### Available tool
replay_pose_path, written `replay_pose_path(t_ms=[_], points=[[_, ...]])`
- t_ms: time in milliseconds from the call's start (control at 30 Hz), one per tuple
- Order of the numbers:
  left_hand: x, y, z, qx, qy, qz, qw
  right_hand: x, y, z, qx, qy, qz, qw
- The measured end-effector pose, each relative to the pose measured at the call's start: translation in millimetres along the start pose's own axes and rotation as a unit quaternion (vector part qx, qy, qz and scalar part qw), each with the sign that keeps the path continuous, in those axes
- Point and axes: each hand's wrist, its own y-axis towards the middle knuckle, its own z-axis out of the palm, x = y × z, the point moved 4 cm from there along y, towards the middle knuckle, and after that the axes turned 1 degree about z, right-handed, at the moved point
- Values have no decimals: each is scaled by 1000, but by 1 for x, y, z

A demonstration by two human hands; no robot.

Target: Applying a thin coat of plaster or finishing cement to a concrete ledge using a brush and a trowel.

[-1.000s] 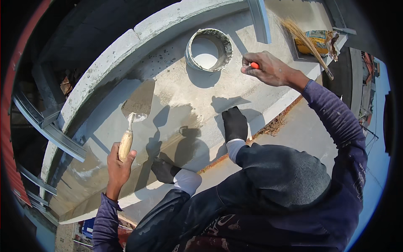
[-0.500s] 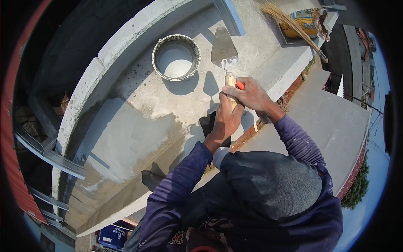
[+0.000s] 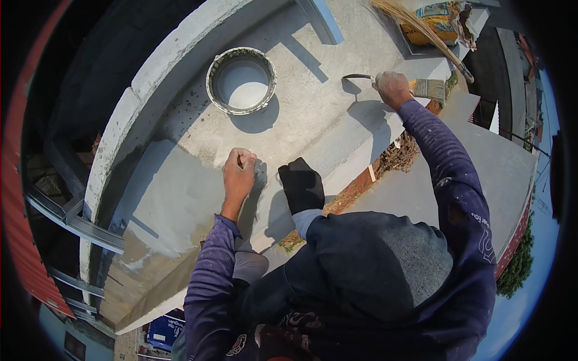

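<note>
My left hand [image 3: 239, 180] is closed above the grey wet-coated patch of the ledge; the curled fingers hide whatever they may hold. Farther off to the right, my right hand [image 3: 394, 89] grips a trowel, whose thin blade [image 3: 358, 76] shows edge-on toward the left. From the other side of that fist sticks out a paintbrush [image 3: 430, 89] with greyish bristles, held along with the trowel. A round bucket [image 3: 212, 81] of whitish-grey liquid stands on the concrete ledge [image 3: 289, 114], beyond my left hand. Its rim is crusted with dried material.
A curved concrete wall [image 3: 114, 129] borders the ledge on the left. A blue-grey metal post [image 3: 322, 21] rises at the far side. A straw broom [image 3: 421, 33] and a torn yellow bag [image 3: 442, 15] lie at the far right. My dark shoe [image 3: 301, 186] is on the ledge.
My hands have parted. The left has let go of the trowel handle and moved left and nearer; the right has carried the trowel and brush to the right and farther away.
</note>
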Motion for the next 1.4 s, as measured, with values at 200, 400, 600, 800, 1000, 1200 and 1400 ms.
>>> replay_pose_path(t_ms=[200,400,600,800,1000,1200,1400], points=[[6,24,-22,-104,-64,-67,990,-6,-3,-4,81,29,0,996],[-5,70,-15,-130,-157,-87,975,-29,8,15,164,67,78,981],[-20,99,-9,-150,-218,-102,959,-34,8,11,199,76,110,971],[-25,114,-2,-159,-254,-121,946,-58,11,26,121,108,104,981],[-29,116,13,-143,-183,-100,967,-42,33,-72,57,236,116,963],[-29,122,55,-85,-45,-59,994,28,21,-181,-104,704,11,702],[-40,102,60,-30,-103,-80,991,95,21,-169,67,655,76,749]])
